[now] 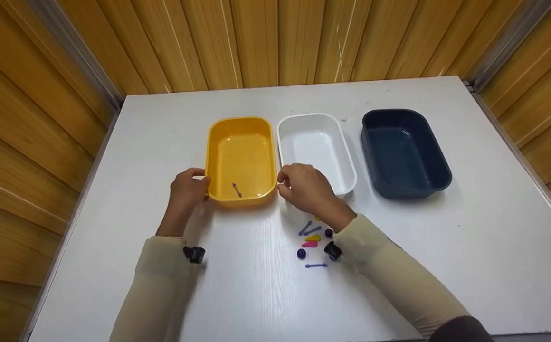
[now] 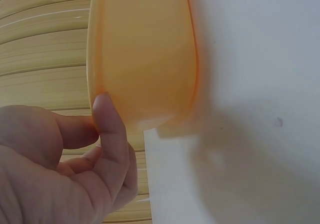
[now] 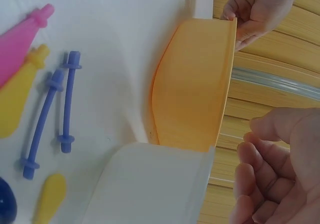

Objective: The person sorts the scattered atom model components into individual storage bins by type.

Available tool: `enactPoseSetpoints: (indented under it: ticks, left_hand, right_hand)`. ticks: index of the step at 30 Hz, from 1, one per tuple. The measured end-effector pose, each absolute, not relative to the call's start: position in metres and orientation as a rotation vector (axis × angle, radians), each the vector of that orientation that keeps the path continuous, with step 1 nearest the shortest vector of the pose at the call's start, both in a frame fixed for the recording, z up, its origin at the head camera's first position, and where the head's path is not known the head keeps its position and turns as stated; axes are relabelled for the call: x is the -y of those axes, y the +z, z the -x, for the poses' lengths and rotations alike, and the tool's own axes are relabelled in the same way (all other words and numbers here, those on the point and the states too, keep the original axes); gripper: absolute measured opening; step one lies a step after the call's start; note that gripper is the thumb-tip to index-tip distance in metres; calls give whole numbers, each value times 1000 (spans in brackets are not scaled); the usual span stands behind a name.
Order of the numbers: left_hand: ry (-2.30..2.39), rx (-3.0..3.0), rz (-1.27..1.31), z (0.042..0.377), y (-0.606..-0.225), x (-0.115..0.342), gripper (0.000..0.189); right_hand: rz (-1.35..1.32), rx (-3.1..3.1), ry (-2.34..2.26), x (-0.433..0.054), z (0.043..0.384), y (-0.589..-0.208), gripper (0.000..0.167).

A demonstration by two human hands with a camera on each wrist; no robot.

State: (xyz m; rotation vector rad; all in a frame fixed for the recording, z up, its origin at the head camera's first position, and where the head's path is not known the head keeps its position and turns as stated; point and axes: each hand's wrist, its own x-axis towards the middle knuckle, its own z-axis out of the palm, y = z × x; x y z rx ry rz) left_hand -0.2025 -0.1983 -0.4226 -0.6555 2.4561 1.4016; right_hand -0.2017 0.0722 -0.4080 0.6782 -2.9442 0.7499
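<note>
My left hand pinches the left rim of a yellow plastic tub between thumb and fingers, as the left wrist view also shows. Inside the tub, near its front end, lies a small purple rod with collars at its ends. Over the front left corner of a white tub, my right hand hovers beside the yellow tub's right rim. Its fingers are loosely curled with nothing visible between them, and the right wrist view shows them apart from the yellow wall.
Below the right hand lie several purple rods, a yellow piece, a pink piece and dark round wheel-like parts. A dark blue tub stands at the right. Wood-patterned walls border the white table.
</note>
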Motion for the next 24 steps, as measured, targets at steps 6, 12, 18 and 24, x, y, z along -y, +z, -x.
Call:
enactPoseSetpoints:
  ticks: [6, 12, 18, 24]
  left_hand:
    - [1406, -2465, 660, 202, -423, 199, 40]
    - [1398, -2458, 671, 202, -422, 198, 40]
    - [1388, -2433, 694, 203, -420, 198, 40]
    - [1409, -2430, 681, 202, -420, 199, 41]
  right_hand:
    - [-766, 2864, 784, -82, 189, -411, 7]
    - [-786, 2873, 784, -92, 178, -416, 6]
    - [-776, 2937, 811, -99, 167, -419, 8]
    - [-770, 2980, 801, -105, 158, -422, 8]
